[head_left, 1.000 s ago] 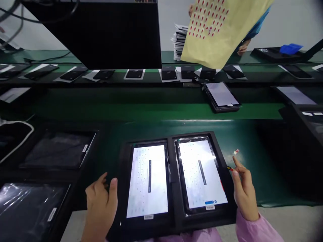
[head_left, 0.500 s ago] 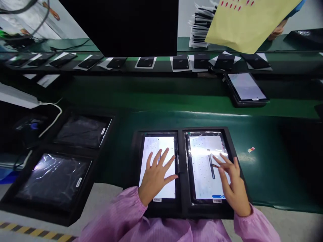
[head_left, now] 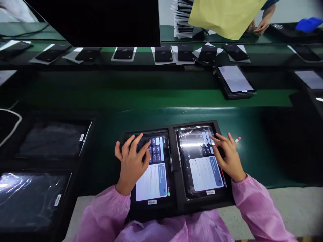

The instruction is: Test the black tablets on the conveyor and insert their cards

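Two lit tablets lie side by side in a black two-compartment tray [head_left: 174, 168] in front of me. Over the upper part of the left tablet [head_left: 151, 183], my left hand [head_left: 131, 161] is open, fingers spread, index fingertip at its icons. My right hand [head_left: 228, 155] reaches over the right edge of the right tablet [head_left: 205, 174]. Its thumb and index finger pinch together near the icons, with a small dark tip [head_left: 209, 145] showing there; I cannot make out what it is. Both screens show dark tiles and a white panel.
Dark film-covered tablets [head_left: 50, 139] lie in another black tray at left. Farther back, a lit tablet [head_left: 236, 79] rests on a dark stack. Black devices [head_left: 163, 54] line the shelf under a monitor [head_left: 101, 23]. A co-worker's hands [head_left: 262, 27] show beyond a yellow sheet [head_left: 227, 16].
Both screens have switched from white pages to dark tiles with white panels. My left hand has moved to the left tablet's upper left; my right hand has shifted up. The view has turned right.
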Motion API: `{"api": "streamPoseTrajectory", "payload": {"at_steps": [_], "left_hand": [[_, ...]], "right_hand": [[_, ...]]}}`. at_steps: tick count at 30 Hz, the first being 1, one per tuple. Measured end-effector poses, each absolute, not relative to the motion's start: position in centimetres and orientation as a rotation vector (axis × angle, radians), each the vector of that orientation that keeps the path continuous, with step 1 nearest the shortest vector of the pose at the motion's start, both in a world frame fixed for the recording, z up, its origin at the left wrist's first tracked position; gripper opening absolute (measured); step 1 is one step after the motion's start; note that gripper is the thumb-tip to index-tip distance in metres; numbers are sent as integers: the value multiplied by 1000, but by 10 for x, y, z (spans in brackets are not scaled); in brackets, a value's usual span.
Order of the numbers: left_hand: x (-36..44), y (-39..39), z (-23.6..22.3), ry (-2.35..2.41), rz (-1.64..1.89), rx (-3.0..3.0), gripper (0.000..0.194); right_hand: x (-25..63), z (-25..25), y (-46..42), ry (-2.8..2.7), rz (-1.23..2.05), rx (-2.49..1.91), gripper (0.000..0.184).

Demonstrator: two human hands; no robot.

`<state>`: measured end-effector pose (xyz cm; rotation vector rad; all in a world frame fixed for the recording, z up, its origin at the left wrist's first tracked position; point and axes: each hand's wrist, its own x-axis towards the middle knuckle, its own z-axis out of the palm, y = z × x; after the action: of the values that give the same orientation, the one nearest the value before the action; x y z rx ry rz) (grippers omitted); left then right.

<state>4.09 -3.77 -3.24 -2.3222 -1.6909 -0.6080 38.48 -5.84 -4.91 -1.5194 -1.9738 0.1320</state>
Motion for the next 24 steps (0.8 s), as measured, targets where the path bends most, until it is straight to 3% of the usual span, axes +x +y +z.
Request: {"api": "streamPoseTrajectory", "payload": {"at_steps": [11,24], "left_hand": [[45,-36,-39,-1749,-425,-2535,37],[34,-10,-26,-1576,-242,-2889,39]], "right_hand": [[388,-64,-43,-2046,269,-1491,6],[389,-65,-41,-1982,271,-1515,10]]}}
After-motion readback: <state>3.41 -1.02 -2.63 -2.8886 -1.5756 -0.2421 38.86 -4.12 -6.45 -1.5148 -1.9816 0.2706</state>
